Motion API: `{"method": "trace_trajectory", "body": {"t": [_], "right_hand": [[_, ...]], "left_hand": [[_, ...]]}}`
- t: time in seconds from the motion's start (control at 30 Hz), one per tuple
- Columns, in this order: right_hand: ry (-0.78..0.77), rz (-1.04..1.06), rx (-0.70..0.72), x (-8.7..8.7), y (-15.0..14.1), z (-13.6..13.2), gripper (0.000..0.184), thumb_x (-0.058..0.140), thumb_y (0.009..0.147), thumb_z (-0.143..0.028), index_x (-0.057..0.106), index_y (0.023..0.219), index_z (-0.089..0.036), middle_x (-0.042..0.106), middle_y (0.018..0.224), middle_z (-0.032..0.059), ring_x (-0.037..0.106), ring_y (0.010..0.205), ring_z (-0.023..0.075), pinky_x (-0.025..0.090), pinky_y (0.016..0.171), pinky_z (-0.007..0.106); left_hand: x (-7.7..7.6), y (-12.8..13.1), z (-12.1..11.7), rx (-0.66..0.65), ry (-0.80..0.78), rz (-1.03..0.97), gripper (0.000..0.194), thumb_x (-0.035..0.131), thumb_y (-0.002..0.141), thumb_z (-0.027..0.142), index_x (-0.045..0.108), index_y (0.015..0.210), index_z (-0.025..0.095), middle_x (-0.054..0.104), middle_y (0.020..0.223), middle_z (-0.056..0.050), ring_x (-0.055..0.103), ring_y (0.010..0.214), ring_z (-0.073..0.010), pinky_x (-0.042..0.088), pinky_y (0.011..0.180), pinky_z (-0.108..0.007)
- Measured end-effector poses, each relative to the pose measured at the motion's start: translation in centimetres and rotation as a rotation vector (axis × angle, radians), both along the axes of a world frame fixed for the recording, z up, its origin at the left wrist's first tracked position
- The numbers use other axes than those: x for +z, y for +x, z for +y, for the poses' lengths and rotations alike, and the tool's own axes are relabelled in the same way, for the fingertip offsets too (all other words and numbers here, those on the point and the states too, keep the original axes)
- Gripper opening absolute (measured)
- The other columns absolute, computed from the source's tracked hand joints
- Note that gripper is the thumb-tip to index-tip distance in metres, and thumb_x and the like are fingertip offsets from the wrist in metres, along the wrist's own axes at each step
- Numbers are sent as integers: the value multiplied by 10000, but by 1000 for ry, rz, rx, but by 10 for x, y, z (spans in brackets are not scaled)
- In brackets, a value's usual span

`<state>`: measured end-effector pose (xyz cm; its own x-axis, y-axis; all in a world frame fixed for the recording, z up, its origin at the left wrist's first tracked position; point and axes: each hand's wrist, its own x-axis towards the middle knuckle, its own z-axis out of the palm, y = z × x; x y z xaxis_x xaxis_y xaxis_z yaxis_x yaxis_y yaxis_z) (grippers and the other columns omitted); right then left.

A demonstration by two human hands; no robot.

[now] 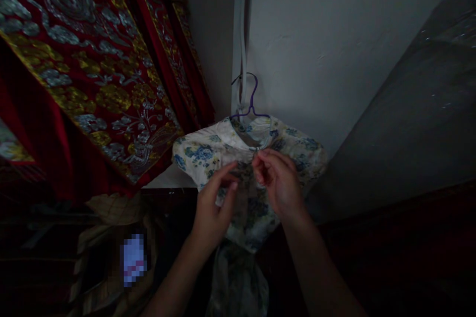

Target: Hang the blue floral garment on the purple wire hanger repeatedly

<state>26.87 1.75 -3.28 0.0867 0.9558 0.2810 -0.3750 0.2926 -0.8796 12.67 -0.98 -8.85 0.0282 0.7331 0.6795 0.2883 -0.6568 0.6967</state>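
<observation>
A white blouse with blue flowers (203, 151) hangs on a purple wire hanger (253, 96), its round neckline facing me. Over the left part of its front is my left hand (217, 195), thumb and fingers apart with nothing between them. My right hand (277, 178) is just below the neckline, with thumb and forefinger pinched together at the front edge of the collar. Whatever lies between those fingertips is too small and dark to make out. Lower down, the cloth of the garment falls into shadow.
Red cloth with gold and silver embroidery (111, 94) hangs at the left. The hanger's hook is on a pale strip or cable (241, 29) along the wall (316, 34). At lower left stands a chair-like frame (84, 252) near a pixelated bright patch (134, 260).
</observation>
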Motion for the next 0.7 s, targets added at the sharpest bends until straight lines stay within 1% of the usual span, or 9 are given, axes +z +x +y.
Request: {"method": "trace_trajectory", "body": {"t": [0.1, 0.17, 0.23, 0.3, 0.4, 0.47, 0.53, 0.63, 0.7], "right_hand": [[74, -57, -14, 7, 2, -5, 271, 660, 805, -347, 624, 593, -182, 513, 499, -35, 419, 406, 65, 282, 402, 202], [124, -70, -40, 10, 2, -6, 278, 635, 829, -326, 615, 591, -186, 498, 504, -39, 402, 409, 62, 279, 411, 205], [152, -83, -56, 7, 1, -4, 287, 622, 839, -321, 608, 585, -188, 491, 507, -39, 390, 415, 62, 276, 416, 210], [157, -108, -62, 0, -1, 2, 284, 632, 822, -332, 610, 579, -187, 507, 515, -35, 379, 414, 61, 265, 413, 214], [105, -155, -60, -21, -3, 14, 262, 626, 783, -334, 614, 570, -182, 538, 528, -25, 355, 409, 57, 231, 403, 216], [48, -165, -55, -38, -2, 19, 261, 613, 756, -322, 587, 537, -182, 515, 511, -27, 337, 409, 57, 207, 398, 216], [2, -164, -49, -55, 1, 17, 281, 615, 738, -320, 552, 500, -184, 476, 486, -34, 320, 408, 57, 197, 397, 217], [-35, -168, -18, -75, 6, 4, 311, 624, 734, -343, 548, 476, -186, 449, 452, -36, 303, 389, 58, 192, 396, 225], [-67, -178, 25, -86, 5, -9, 331, 630, 742, -365, 561, 472, -186, 426, 421, -36, 303, 376, 63, 188, 398, 232]], "left_hand": [[51, -3, 18, -1, 205, 97, 439, 546, 1001, 217, 522, 1439, 240, 717, 1046, -40, 678, 932, -168, 515, 906, -313], [70, -3, 26, -34, 248, 208, 315, 525, 1016, 218, 624, 1314, 213, 717, 1026, -45, 674, 940, -169, 511, 881, -301], [78, 0, 29, -24, 289, 286, 205, 513, 1020, 213, 694, 1111, 184, 709, 971, -46, 667, 929, -175, 508, 848, -295], [80, 3, 27, 35, 340, 297, 181, 513, 1016, 207, 687, 981, 169, 690, 901, -37, 654, 881, -173, 503, 812, -293], [83, -2, 23, 147, 382, 181, 176, 526, 1009, 204, 673, 922, 161, 664, 841, -16, 633, 827, -154, 487, 775, -274], [86, -18, 25, 228, 369, 10, 178, 554, 1004, 242, 677, 908, 157, 661, 832, -7, 628, 807, -141, 481, 756, -259], [87, -47, 34, 289, 331, -229, 183, 597, 986, 297, 676, 903, 155, 657, 821, 3, 622, 789, -135, 490, 752, -258], [71, -99, 52, 240, 143, -586, 185, 562, 981, 271, 649, 848, 178, 655, 772, 19, 633, 802, -133, 528, 814, -286], [46, -123, 57, 211, -10, -666, 278, 460, 988, 210, 637, 774, 195, 671, 717, 1, 670, 806, -145, 559, 799, -307]]}}
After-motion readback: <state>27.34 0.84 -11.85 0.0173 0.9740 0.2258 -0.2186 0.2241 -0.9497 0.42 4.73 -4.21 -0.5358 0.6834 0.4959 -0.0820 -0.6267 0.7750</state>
